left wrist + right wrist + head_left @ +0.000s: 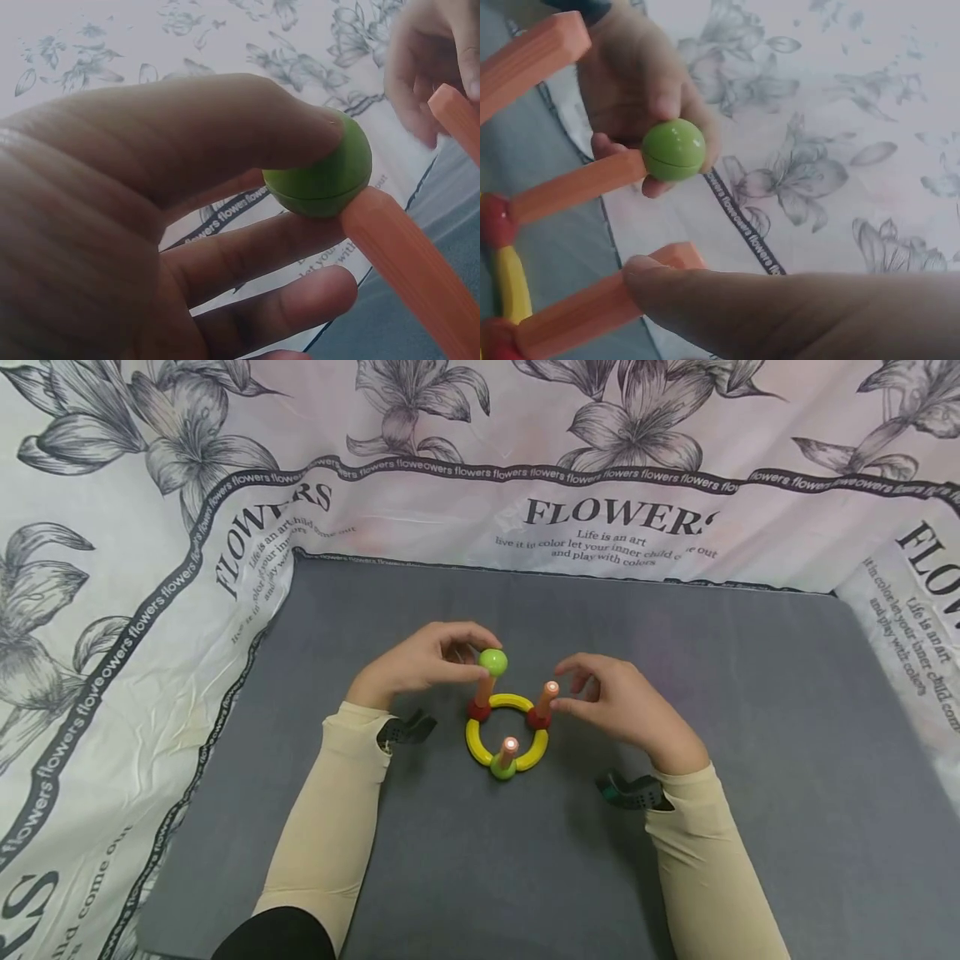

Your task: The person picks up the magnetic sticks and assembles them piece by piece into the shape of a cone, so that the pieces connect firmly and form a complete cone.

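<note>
My left hand [427, 664] pinches a small green ball [493, 662] between thumb and fingers. The ball is at the top end of an orange stick [577, 186], which rises from a red joint [479, 710] on a yellow ring [472, 745] lying on the table. My right hand [618, 702] is beside a second orange stick [550, 693], its fingers loosely bent; the thumb [682, 292] overlaps that stick in the right wrist view, and whether it presses on it I cannot tell. A third stick [509, 748] stands in a green joint [502, 768] at the near side.
The grey tabletop [480, 868] surrounds the ring. A white cloth [450, 518] printed with flowers and lettering borders the table at the back and sides. Dark straps with cameras [408, 728] sit on both wrists.
</note>
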`<move>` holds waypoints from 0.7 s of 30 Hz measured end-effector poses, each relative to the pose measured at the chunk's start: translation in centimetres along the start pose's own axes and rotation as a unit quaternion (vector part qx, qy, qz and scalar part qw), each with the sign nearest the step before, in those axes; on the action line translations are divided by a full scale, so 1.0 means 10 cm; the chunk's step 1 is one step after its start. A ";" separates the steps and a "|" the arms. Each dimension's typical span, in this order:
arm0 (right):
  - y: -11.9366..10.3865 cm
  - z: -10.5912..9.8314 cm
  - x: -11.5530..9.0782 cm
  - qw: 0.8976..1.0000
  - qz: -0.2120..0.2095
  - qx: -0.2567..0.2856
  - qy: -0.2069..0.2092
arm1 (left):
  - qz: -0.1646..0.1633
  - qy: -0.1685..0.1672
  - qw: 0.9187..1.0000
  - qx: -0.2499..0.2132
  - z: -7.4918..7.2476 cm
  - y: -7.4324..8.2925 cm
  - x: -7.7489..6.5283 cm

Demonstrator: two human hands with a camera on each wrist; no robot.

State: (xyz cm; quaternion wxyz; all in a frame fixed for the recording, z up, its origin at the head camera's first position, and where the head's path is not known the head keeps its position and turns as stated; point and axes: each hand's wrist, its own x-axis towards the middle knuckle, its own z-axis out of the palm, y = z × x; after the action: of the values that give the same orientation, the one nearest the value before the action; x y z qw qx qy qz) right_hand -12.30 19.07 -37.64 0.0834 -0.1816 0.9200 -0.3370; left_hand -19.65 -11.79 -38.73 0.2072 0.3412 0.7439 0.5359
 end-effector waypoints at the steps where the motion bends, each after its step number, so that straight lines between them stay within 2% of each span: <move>1: 0.02 0.00 0.00 1.000 -0.003 0.006 -0.004 | 0.001 -0.001 1.000 -0.001 0.01 0.00 0.00; 9: 0.16 0.21 0.07 0.996 -0.059 0.059 -0.013 | -0.003 0.002 1.000 0.001 0.06 0.00 -0.03; 17: 0.14 0.36 0.08 0.995 -0.040 0.092 0.010 | -0.001 -0.006 1.000 0.011 0.23 0.02 0.07; 21: 0.13 0.39 0.09 0.993 -0.050 0.102 0.011 | -0.009 -0.004 1.000 0.017 0.29 0.04 0.10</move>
State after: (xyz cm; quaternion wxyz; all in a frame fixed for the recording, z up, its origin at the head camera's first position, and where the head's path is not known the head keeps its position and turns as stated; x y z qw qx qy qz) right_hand -12.41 17.28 -41.47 0.0740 -0.2143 0.8715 -0.4348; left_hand -18.28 -9.04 -39.30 0.2090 0.3399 0.7553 0.5200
